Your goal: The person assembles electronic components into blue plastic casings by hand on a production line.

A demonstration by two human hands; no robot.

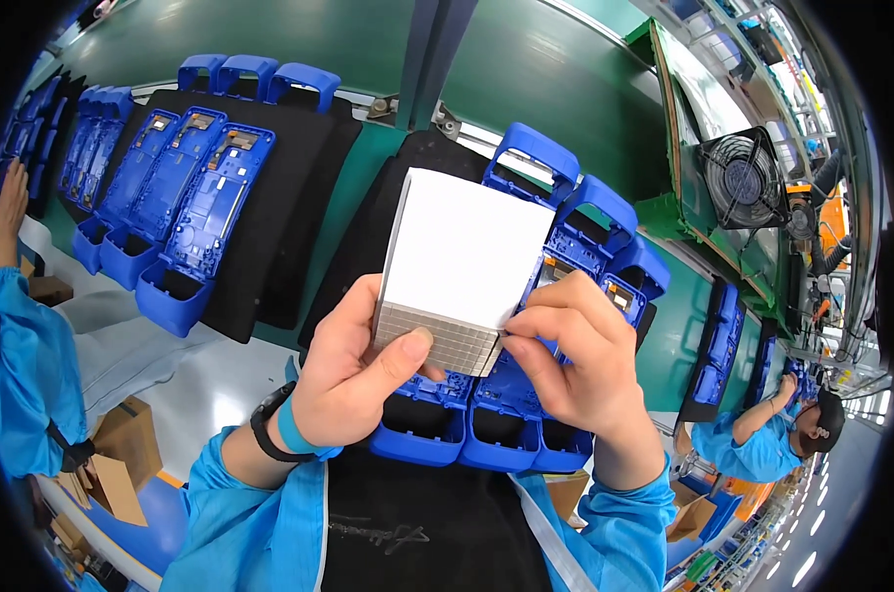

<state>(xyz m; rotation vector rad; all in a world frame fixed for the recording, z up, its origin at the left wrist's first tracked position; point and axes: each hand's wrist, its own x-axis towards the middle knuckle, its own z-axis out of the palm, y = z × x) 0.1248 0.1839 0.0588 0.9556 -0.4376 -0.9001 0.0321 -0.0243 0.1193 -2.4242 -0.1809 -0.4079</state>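
Note:
My left hand grips a white sheet that carries rows of small grey strips along its lower part, thumb pressed on the strips. My right hand pinches the sheet's lower right corner with fingertips. Under both hands, three blue plastic housings lie side by side on a black foam pad on the green conveyor belt. The sheet hides most of the housings.
Another black pad with three blue housings lies to the left, more housings beyond it. A co-worker in a blue coat stands at left, another person at right. Cardboard boxes sit lower left. A fan is mounted upper right.

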